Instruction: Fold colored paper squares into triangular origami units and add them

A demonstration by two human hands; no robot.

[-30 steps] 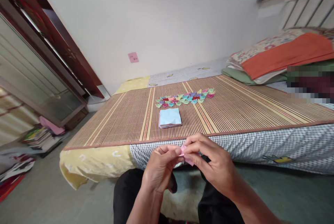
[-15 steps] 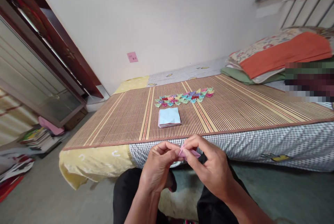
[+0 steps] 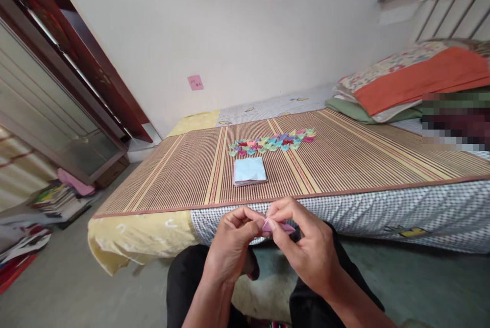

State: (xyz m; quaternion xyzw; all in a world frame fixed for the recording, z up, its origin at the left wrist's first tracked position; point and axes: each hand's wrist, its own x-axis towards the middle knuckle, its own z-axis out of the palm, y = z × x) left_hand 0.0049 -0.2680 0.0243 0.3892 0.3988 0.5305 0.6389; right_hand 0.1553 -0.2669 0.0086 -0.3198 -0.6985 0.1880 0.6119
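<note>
A small pink folded paper (image 3: 281, 226) is pinched between both my hands, just in front of the bed's near edge and above my knees. My left hand (image 3: 233, 249) grips its left end with thumb and fingertips closed. My right hand (image 3: 304, 249) pinches its top and right side, and covers part of it. On the striped bamboo mat (image 3: 344, 157) lies a stack of light blue square papers (image 3: 249, 171). Beyond the stack, several small folded paper pieces (image 3: 272, 143) in many colours lie in a row.
The bed (image 3: 401, 213) has a checked sheet and a yellow corner (image 3: 133, 238). Pillows and an orange cloth (image 3: 417, 80) are piled at the back right. Books and papers (image 3: 53, 200) lie on the floor at left, below a dark wooden cabinet (image 3: 57, 88).
The pink paper has been turned and flattened between my fingers; it now lies more level. Both hands stay in nearly the same place.
</note>
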